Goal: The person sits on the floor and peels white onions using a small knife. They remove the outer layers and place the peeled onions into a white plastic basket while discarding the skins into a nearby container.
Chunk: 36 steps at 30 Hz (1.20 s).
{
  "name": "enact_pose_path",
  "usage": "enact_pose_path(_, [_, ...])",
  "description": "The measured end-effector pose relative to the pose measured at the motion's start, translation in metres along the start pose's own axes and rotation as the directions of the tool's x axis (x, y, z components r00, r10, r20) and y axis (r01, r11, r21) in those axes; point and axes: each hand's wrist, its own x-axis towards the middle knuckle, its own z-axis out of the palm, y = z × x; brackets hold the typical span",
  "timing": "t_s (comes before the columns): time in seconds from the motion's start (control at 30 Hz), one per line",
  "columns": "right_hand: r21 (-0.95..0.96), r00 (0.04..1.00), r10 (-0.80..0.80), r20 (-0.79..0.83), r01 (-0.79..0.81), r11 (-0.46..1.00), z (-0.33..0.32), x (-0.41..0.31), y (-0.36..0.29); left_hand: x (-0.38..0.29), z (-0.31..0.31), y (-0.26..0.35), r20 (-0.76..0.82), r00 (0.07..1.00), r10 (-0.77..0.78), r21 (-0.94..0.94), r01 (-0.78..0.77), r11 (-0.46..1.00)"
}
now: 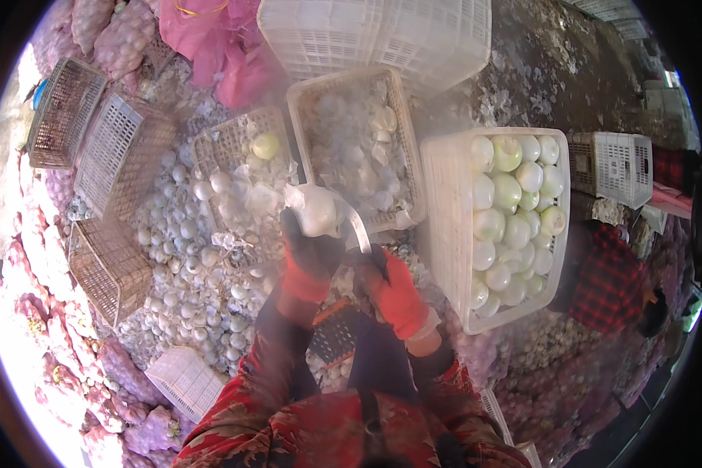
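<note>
My left hand, in a red and dark glove, is closed around a pale onion with loose papery skin. My right hand, gloved alike, grips the lower end of a curved metal blade, whose upper part lies along the onion's right side. Beyond my hands stands a plastic crate with onion skins in it. To the left, a lower crate holds skins and some onions, among them a yellowish-green onion. At the right, a tall white crate is filled with smooth peeled onions.
Many onions lie loose on the ground at left, beside several tipped crates. White crates and a pink mesh sack stand ahead. A person in a checked top bends at the right. Filled net sacks lie lower right.
</note>
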Motion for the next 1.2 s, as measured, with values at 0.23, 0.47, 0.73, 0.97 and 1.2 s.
enact_pose_path(0.23, [-0.413, 0.81, -0.526, -0.259, 0.4, 0.818, 0.011, 0.012, -0.006, -0.03, -0.003, -0.011, 0.189, 0.976, -0.106, 0.125, 0.083, 0.989])
enact_pose_path(0.47, [-0.396, 0.816, -0.444, -0.37, 0.294, 0.87, 0.008, 0.026, 0.019, -0.041, 0.013, 0.005, 0.203, 0.973, -0.106, 0.481, -0.005, 0.877])
enact_pose_path(0.73, [-0.61, 0.663, -0.714, -0.222, 0.477, 0.633, 0.006, 0.033, 0.007, -0.041, 0.025, 0.012, 0.187, 0.977, 0.099, 0.813, -0.21, 0.543])
enact_pose_path(0.97, [0.397, 0.972, 0.185, -0.141, -0.116, 0.911, -0.02, 0.017, -0.014, -0.036, -0.003, 0.004, 0.312, 0.929, -0.198, 0.542, -0.003, 0.84])
enact_pose_path(1.2, [0.28, 1.0, -0.019, -0.023, 0.025, 0.96, -0.022, -0.004, -0.012, -0.045, 0.006, 0.002, 0.125, 0.961, -0.245, 0.659, 0.104, 0.745])
